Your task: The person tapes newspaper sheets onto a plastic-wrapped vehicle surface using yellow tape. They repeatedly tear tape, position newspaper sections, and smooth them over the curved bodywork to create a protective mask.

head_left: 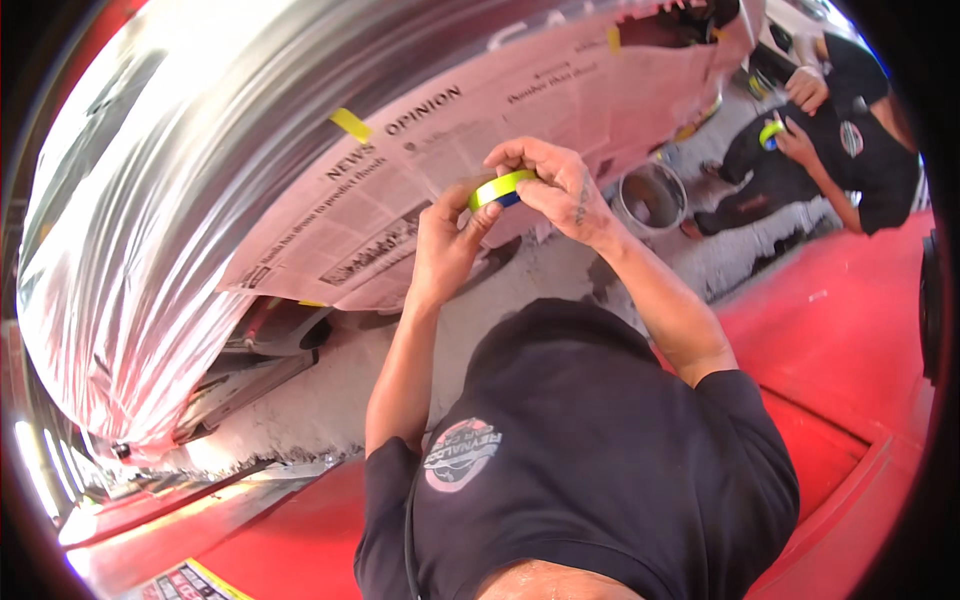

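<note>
From the head camera, both bare hands are up in front of the chest and clamped on the same thing: a bright yellow-green roll of tape with a dark blue inside (503,188). The bare left hand (450,225) has its left end, fingers round the back and thumb in front. The bare right hand (562,190) has the other end, fingertips closed right against it, with the index finger arched up over the top. Can't tell if those right fingers are pinching a loose end or just the roll itself.

Right behind the fingers there's a big pinkish-looking sheet of printed newspaper (330,240), and up and left of them a short yellow strip of tape (350,125) sits on its top edge. Further left of the fingers it's all shiny clear plastic sheeting (130,320), hanging in long folds.

Right of the right fingers, near the wrist, a round pale bucket (684,190) stands on the rough grey floor (560,270). Well off to the upper right of the fingers there's a co-worker in dark clothes (850,130), holding a second yellow-green roll with a blue inside (770,132).

Below the fingers is the wearer's black printed T-shirt (600,470), with glossy red panels (830,300) lower down on either side.
</note>
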`<state>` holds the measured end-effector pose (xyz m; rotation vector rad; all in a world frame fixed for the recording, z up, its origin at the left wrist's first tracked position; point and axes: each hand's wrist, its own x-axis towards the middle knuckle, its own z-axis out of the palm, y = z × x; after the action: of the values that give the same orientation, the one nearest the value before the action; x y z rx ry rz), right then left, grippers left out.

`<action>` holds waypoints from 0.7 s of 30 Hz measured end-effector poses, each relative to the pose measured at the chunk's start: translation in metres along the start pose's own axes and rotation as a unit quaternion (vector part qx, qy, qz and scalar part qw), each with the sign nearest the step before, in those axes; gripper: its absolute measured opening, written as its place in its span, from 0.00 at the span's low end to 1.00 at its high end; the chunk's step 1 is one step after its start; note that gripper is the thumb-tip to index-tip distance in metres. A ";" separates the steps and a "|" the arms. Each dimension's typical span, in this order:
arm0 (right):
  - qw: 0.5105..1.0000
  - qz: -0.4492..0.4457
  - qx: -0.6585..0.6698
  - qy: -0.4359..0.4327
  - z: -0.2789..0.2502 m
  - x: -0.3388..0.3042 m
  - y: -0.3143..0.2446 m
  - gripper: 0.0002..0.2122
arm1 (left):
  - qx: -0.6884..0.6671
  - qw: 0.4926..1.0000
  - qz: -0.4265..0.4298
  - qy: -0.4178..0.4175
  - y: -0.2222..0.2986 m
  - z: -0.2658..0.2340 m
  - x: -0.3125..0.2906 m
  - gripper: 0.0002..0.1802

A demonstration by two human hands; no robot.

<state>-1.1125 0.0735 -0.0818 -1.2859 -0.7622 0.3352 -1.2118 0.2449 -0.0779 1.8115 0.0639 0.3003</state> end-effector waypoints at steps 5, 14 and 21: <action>0.987 -0.040 -0.122 0.100 -0.022 -0.038 -0.007 0.12 | -0.105 0.992 -0.056 -0.037 -0.005 0.028 -0.004 0.19; 0.920 -0.134 -0.276 0.244 -0.033 -0.082 0.024 0.06 | 0.195 0.976 0.092 -0.037 -0.008 0.088 -0.004 0.14; 0.944 -0.039 -0.220 0.241 -0.062 -0.110 0.058 0.06 | 0.238 0.963 0.110 -0.059 -0.035 0.129 -0.009 0.19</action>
<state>-1.1392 -0.0242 -0.1776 -1.6662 -0.4747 -0.2305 -1.1862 0.1308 -0.1421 2.3169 -0.1642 0.3549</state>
